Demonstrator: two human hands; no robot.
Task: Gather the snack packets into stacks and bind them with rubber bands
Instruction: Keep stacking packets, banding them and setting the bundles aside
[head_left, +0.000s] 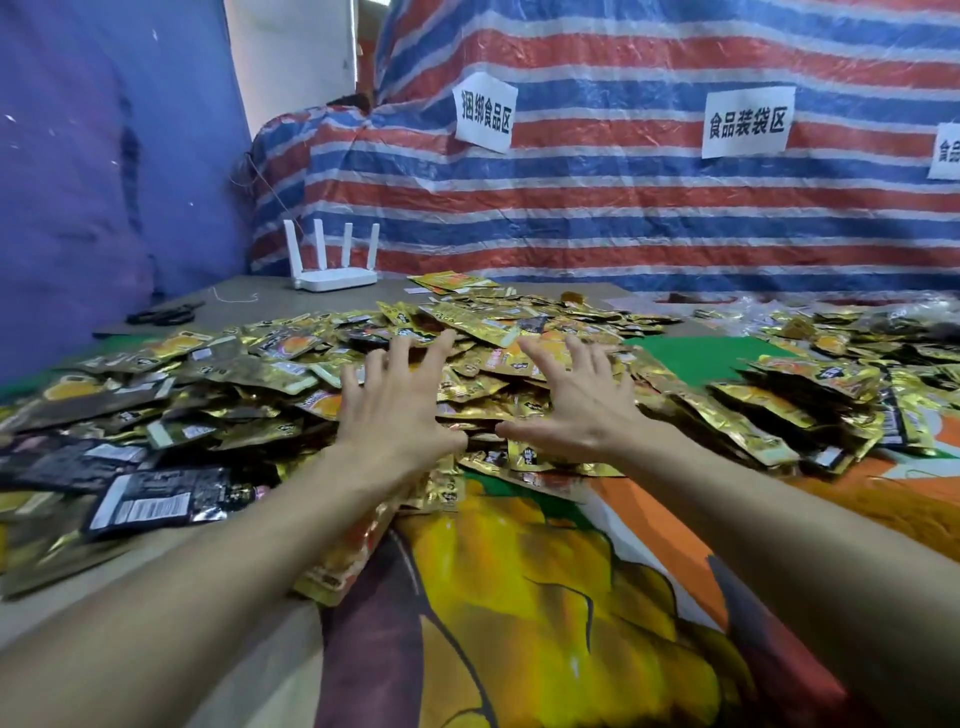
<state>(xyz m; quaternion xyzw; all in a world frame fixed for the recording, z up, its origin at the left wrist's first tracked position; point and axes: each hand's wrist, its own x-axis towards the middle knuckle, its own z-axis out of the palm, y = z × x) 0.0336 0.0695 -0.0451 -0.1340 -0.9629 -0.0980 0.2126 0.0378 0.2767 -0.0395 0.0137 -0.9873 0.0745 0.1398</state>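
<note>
Stage: early, gathering | loose heap of gold and black foil snack packets (470, 358) under and beyond both hands, none stacked or banded | left hand (397, 402), right hand (569, 402) splayed wide, holding nothing | rubber bands unseen.

Gold foil snack packets (483, 332) lie heaped loose, seemingly unbound, overlapping.

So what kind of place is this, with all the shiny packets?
Probably a small food-packing workshop. Loose snack packets are heaped across the table, paper signs taped to the striped tarp name food bundling and bagging areas, and both hands reach over the heap.
</note>
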